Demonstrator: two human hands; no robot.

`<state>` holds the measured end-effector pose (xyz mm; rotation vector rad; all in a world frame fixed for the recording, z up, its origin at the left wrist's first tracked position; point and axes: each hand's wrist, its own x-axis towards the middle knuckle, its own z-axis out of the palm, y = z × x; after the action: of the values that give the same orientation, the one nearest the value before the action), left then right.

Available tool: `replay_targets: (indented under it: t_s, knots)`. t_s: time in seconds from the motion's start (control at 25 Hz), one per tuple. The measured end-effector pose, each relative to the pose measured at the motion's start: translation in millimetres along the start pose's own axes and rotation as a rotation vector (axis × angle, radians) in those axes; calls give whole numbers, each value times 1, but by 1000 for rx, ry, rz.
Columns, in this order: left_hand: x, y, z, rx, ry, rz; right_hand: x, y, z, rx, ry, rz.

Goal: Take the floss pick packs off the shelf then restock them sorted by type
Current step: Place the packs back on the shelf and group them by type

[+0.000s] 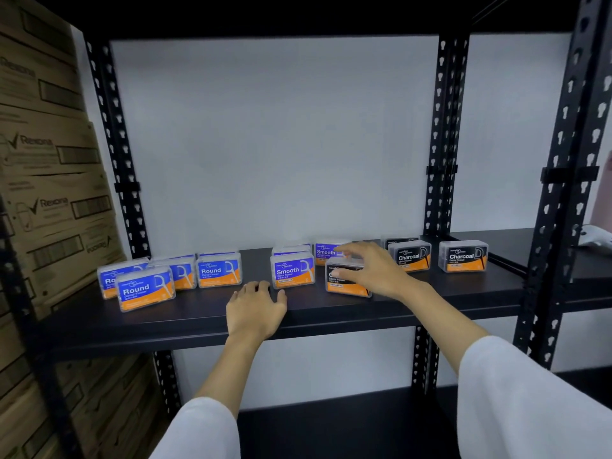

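- Gripping a black charcoal pack (pixel 347 283) from above, our right hand (pixel 374 273) curls over it.
- Our left hand (pixel 255 309) rests spread on the shelf (pixel 198 319).

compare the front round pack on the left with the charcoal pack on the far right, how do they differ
The front Round pack has a blue upper label; the far-right Charcoal pack has a black one. The Round pack stands near the shelf's front edge, angled, close against other Round packs; the Charcoal pack stands farther back, apart from its neighbour. Both are clear boxes with an orange lower band, standing upright, touched by neither hand.
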<state>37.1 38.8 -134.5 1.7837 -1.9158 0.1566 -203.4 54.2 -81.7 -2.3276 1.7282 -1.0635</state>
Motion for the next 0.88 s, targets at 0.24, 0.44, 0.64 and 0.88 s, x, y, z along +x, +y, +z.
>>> replay_targets:
  t_s: [0.24,0.44,0.64,0.88]
  knots:
    - [-22,9,-3,-88,149,-4,-3,-1,-2,3,-94,-41]
    - [-37,69,10,-162,199,249,-31,31,-50,0,-8,36]
    - [-23,120,31,-56,10,375,-53,78,-92,-92,-3,91]
    - [-24,113,42,27,79,392,-68,105,-84,-274,42,61]
